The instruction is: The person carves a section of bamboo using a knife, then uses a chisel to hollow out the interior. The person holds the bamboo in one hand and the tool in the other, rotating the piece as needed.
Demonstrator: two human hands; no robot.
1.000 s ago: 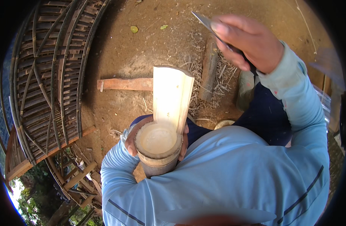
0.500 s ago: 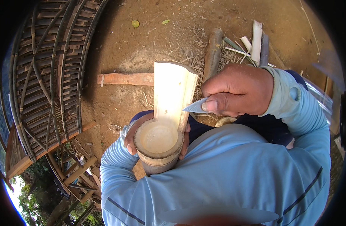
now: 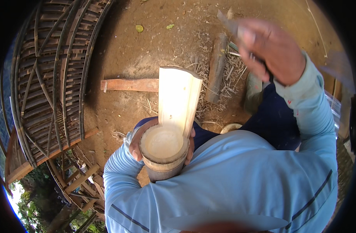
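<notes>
A bamboo section (image 3: 172, 101) rests against my shirt, its round hollow end toward me and a long pale split wall reaching away from it. My left hand (image 3: 136, 145) is wrapped round it from below, with fingers showing on both sides of the round end. Out to the far right, my right hand (image 3: 277, 52) is raised and smeared by motion. It is closed on a knife (image 3: 227, 21), whose pointed blade juts away to the left, apart from the bamboo. The knife's handle is mostly hidden in my fist.
On the dirt floor, a bamboo log (image 3: 217, 68) lies among curly shavings (image 3: 199, 64). A reddish wooden plank (image 3: 131, 84) extends left from behind the bamboo. A slatted bamboo structure (image 3: 63, 73) stands along the left, with stacked wood pieces (image 3: 83, 178) below it.
My right hand has swung up and away to the right with the knife, leaving the bamboo's right edge. The left hand and the bamboo have barely moved.
</notes>
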